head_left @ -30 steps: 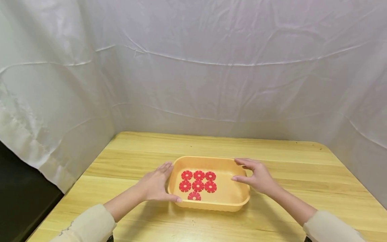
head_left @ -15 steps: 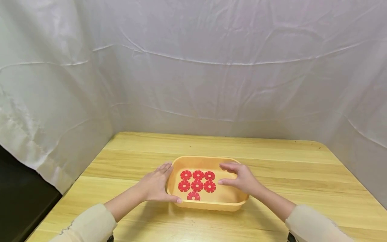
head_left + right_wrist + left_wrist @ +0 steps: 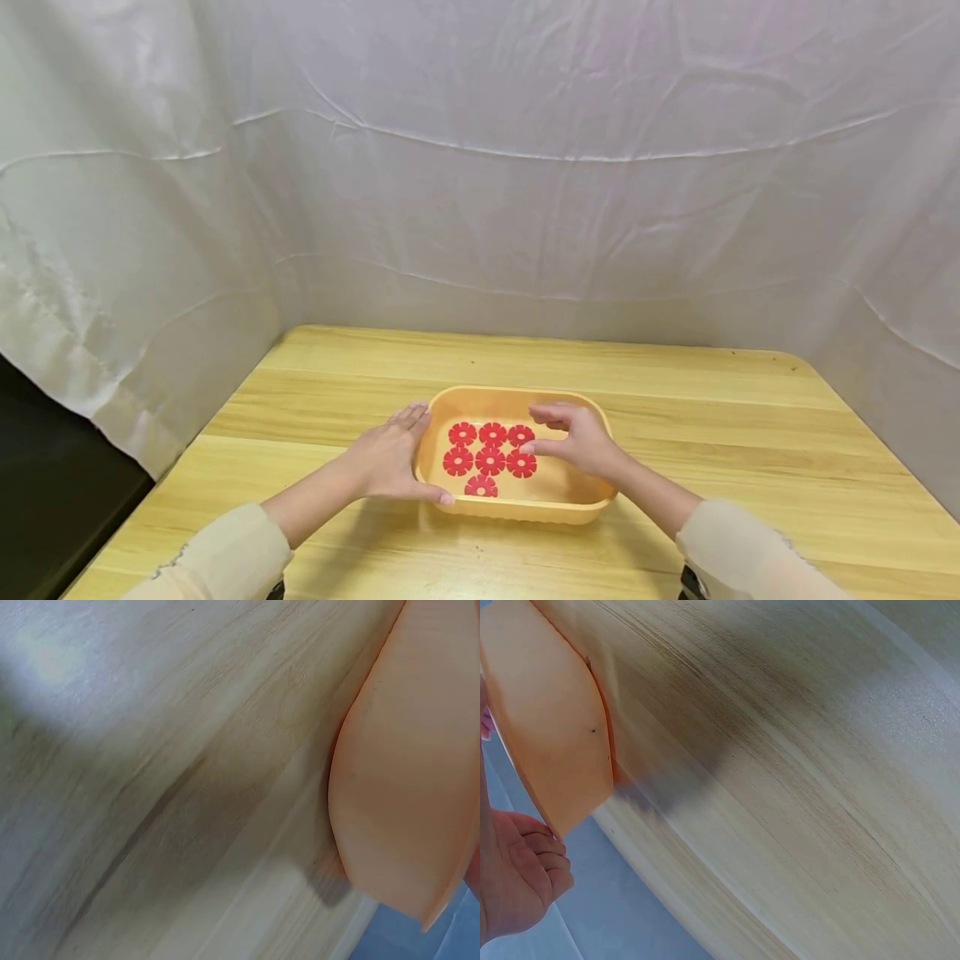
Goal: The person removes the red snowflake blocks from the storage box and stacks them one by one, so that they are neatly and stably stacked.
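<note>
White cloth (image 3: 525,167) hung creased behind and to both sides of your work, closing in the far edge of the bench (image 3: 720,433). The bench was pale wood, its grain running left to right across your view, with a dark gap past its left edge.

Your tray (image 3: 517,508), an orange rounded oblong, sat flat near the middle of the bench toward you, its long axis running left to right, parallel to the grain. In it lay seven red discs (image 3: 491,460), flower-shaped and flat: three in a far row, three in a middle row, and one alone nearest you, all in the left half of the tray.

Your left hand (image 3: 386,458) lay against the tray's left wall from outside, fingers straight and thumb along the near corner; its grip was loose, pressing rather than clasping. Your right hand (image 3: 577,440) was over the tray's right half, finger and thumb held forward and a little apart, the thumb tip just beside the rightmost middle-row disc. I cannot tell whether it touched.
</note>
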`<state>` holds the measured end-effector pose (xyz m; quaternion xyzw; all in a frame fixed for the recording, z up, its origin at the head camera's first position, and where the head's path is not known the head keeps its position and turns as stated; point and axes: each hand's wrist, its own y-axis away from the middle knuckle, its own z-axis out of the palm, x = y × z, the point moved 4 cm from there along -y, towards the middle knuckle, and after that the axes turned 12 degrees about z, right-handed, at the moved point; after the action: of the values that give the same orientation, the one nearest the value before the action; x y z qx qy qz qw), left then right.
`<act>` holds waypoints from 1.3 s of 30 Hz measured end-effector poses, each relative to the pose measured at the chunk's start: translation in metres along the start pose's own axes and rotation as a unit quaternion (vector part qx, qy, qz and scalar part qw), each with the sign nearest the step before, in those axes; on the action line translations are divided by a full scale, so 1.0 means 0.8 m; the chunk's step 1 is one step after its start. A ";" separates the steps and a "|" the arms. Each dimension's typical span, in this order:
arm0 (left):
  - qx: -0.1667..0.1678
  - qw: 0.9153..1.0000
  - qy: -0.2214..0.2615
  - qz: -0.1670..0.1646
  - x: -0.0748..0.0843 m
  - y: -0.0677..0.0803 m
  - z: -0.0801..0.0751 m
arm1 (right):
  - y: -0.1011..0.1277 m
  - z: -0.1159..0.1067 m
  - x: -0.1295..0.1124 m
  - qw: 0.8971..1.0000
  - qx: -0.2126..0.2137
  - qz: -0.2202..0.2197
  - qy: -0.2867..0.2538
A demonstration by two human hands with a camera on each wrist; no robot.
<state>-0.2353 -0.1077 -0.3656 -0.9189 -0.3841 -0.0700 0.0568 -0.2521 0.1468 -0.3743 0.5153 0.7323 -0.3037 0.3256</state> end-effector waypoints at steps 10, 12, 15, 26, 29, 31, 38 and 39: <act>-0.003 1.000 0.001 0.002 0.000 -0.001 -0.002 | -0.006 0.012 0.006 1.000 -0.009 0.015 0.006; -0.004 1.000 -0.002 0.002 0.001 0.000 -0.003 | -0.008 0.016 0.008 1.000 -0.013 0.025 0.008; -0.006 1.000 -0.007 0.003 0.001 0.000 -0.003 | -0.009 0.021 0.010 0.999 -0.026 0.047 0.003; -0.005 1.000 -0.016 0.005 0.000 0.000 -0.003 | -0.009 0.026 0.016 0.996 -0.029 0.082 0.033; -0.006 1.000 -0.013 0.002 -0.001 0.002 -0.003 | -0.011 0.028 0.018 0.994 -0.038 0.087 0.046; -0.004 1.000 -0.013 0.002 -0.001 0.002 -0.003 | -0.011 0.030 0.019 0.993 -0.044 0.092 0.054; -0.001 1.000 -0.018 0.003 -0.002 0.001 -0.003 | -0.010 0.032 0.018 0.990 -0.048 0.101 0.081; -0.002 1.000 -0.018 0.003 -0.002 0.001 -0.002 | -0.009 0.032 0.018 0.990 -0.048 0.108 0.083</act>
<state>-0.2361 -0.1095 -0.3640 -0.9211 -0.3824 -0.0538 0.0487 -0.2587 0.1327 -0.4004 0.5986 0.7106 -0.1877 0.3185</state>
